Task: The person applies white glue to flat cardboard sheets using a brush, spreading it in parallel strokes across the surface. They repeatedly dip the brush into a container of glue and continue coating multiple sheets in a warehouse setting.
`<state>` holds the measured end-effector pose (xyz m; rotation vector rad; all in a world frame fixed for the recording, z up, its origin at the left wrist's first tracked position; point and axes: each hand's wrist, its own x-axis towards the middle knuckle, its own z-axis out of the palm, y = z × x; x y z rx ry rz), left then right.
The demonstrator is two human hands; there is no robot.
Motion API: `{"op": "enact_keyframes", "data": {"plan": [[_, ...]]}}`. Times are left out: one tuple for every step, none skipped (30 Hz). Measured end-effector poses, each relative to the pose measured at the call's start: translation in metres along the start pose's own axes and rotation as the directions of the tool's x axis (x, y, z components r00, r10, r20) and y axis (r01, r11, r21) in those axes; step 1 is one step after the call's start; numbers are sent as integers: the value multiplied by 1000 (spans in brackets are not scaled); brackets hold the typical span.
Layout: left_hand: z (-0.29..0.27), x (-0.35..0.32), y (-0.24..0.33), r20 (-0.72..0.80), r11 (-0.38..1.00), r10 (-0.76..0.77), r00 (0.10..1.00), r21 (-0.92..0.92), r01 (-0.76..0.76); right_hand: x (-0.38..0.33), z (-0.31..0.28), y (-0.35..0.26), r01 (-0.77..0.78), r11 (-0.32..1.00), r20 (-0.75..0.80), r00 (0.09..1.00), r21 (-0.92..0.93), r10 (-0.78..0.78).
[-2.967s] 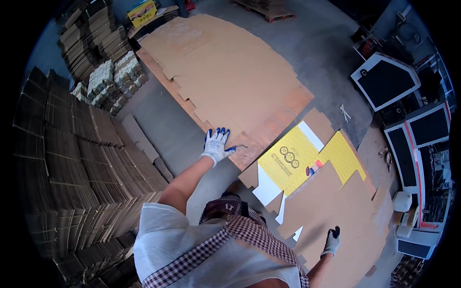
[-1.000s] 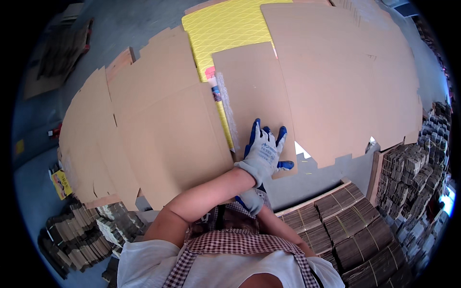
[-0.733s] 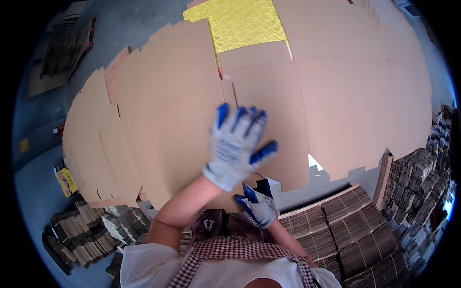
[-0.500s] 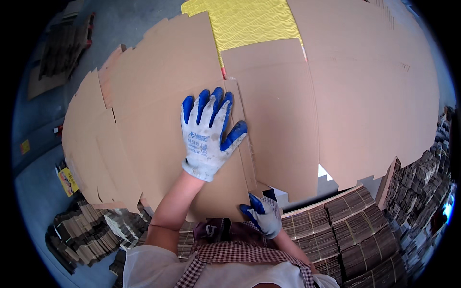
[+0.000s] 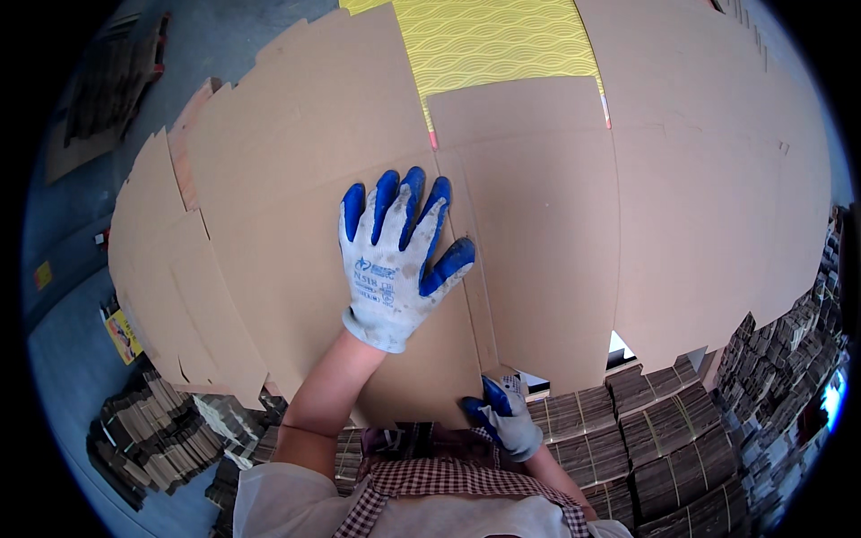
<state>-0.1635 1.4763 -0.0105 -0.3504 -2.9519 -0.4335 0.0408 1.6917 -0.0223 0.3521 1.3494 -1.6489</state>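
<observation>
A large brown cardboard sheet (image 5: 314,211) lies in front of me, creased and cut into panels and flaps. My left hand (image 5: 395,260), in a white glove with blue fingertips, lies flat on it with fingers spread. Its thumb reaches across a narrow strip beside a crease. My right hand (image 5: 507,420), gloved alike, is closed on the sheet's near edge at the lower middle; its fingertips are partly hidden. A cardboard panel (image 5: 538,224) lies along the strip's right side. Beyond it shows a yellow wavy-patterned surface (image 5: 502,40).
Tied bundles of flat cardboard (image 5: 628,430) lie at the near right. More cardboard stacks (image 5: 148,430) stand on the floor at the lower left, and a tall heap (image 5: 780,377) rises at the far right. A dark stack (image 5: 108,90) sits at the upper left.
Both hands have shifted slightly right and toward me. The cardboard and yellow surface have shifted right in view, and the gap beside the strip now looks narrower.
</observation>
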Motion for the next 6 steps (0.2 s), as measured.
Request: {"op": "enact_keyframes", "data": {"plan": [[1, 0, -1, 2, 1000, 2, 1000, 1, -2, 0, 0, 2, -32, 999, 7, 999, 37, 31], [2, -1, -2, 1, 1000, 6, 1000, 3, -6, 0, 0, -1, -61, 995, 14, 998, 73, 61], [3, -1, -3, 0, 1000, 9, 1000, 4, -9, 0, -2, -6, -103, 994, 26, 994, 34, 102], [3, -1, -4, 2, 1000, 9, 1000, 3, -9, 0, -2, -9, -113, 994, 34, 993, -7, 113], [3, -1, -5, 6, 1000, 9, 1000, 1, -9, 1, -3, -10, -122, 991, 42, 991, -47, 124], [4, -1, -5, 9, 1000, 9, 1000, -1, -9, 2, -3, -10, -123, 991, 41, 991, -46, 125]]}}
